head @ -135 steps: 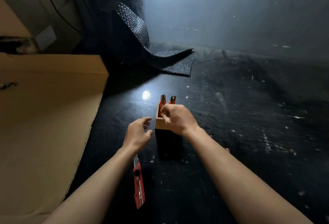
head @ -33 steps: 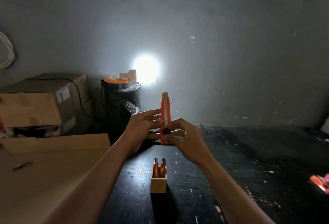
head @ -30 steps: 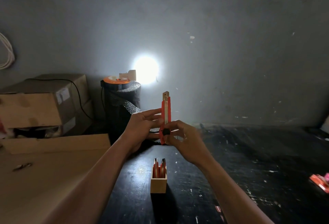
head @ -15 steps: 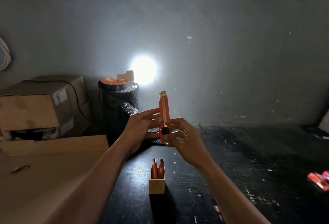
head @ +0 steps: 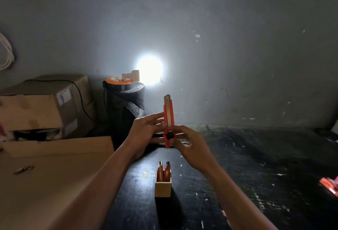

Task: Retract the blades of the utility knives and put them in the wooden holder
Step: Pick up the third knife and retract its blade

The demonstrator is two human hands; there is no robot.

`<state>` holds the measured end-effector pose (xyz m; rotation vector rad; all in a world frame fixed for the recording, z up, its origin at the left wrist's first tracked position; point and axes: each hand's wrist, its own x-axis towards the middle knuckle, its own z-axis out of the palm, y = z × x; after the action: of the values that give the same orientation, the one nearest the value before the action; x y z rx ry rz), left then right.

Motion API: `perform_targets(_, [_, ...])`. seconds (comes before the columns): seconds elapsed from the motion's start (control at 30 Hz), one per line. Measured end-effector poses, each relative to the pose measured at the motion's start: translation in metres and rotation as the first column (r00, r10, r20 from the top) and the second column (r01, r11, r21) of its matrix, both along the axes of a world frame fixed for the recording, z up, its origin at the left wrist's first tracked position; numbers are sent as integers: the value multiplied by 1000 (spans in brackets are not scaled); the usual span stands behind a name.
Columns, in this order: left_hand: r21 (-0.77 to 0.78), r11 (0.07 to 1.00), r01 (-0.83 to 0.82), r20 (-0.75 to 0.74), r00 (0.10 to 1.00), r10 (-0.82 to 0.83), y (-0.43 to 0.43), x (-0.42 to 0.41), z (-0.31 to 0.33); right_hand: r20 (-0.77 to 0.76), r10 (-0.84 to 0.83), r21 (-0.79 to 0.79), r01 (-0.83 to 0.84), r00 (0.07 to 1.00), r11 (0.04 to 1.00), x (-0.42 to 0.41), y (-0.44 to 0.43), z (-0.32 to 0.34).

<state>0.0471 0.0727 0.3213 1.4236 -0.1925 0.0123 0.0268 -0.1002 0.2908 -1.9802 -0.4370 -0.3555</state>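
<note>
Hands meet above the bench: the left hand pinches the upright red utility knife at mid-body, while the right hand closes on its lower end, thumb at the black slider. Just below them stands the wooden holder, two knives upright inside. Left lie cardboard sheets; behind, a black bubble-wrap roll.

- A red utility knife stands upright in mid-air, metal tip up, black slider knob low on its body.
- The wooden holder sits nearer on the dark tabletop, two red knives upright inside.
</note>
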Motion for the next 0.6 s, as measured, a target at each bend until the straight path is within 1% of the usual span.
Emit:
perform_targets(0.1, [8, 1000, 4, -5, 1000, -4, 1, 2, -6, -12, -24, 23, 24, 1000, 999, 4, 1, -4])
perform_targets(0.2, [28, 999, 16, 8, 1000, -16, 3, 4, -6, -7, 2, 3, -2, 1000, 1000, 6, 2, -7])
perform_targets(0.27, [25, 1000, 12, 11, 1000, -12, 4, 6, -6, -11, 4, 16, -4, 1000, 1000, 7, 3, -7])
perform_targets(0.47, [17, 1000, 21, -2, 1000, -21, 7, 8, -13, -28, -37, 51, 38, 999, 998, 13, 3, -8])
perform_targets(0.6, [90, 996, 23, -3, 1000, -23, 10, 7, -36, 1, -108, 52, 108, 994, 993, 24, 3, -2])
